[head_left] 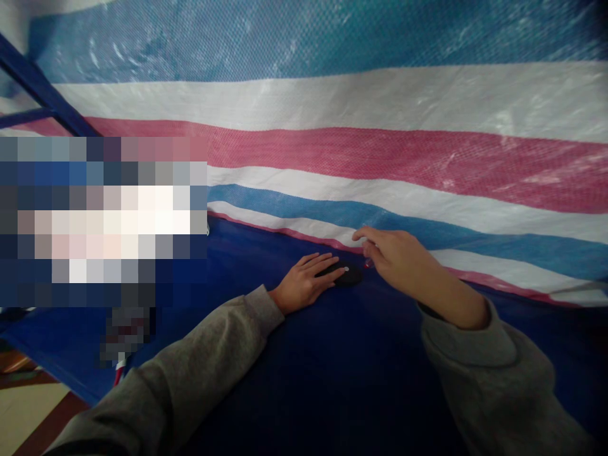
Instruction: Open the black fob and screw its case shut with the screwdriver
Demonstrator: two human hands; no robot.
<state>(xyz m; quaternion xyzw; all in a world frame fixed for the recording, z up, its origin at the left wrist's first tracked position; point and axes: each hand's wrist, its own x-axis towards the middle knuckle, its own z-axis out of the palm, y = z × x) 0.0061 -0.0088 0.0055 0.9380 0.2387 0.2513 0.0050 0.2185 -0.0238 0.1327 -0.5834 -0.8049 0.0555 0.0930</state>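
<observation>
My left hand [306, 280] lies flat on a dark blue sheet [332, 367], fingers stretched out and touching a small black flat object [346, 275] with a pale dot on it. My right hand [396, 256] hovers just right of that object, fingers curled, the fingertips pinched near a tiny red thing [367, 264] that I cannot identify. Both arms wear grey sleeves.
A woven tarp [380, 158] striped blue, white and red rises behind the blue sheet. A dark blue metal frame bar [42, 88] crosses the upper left. A blurred-out patch covers the left side. Tan and brown floor [28, 411] shows at the lower left.
</observation>
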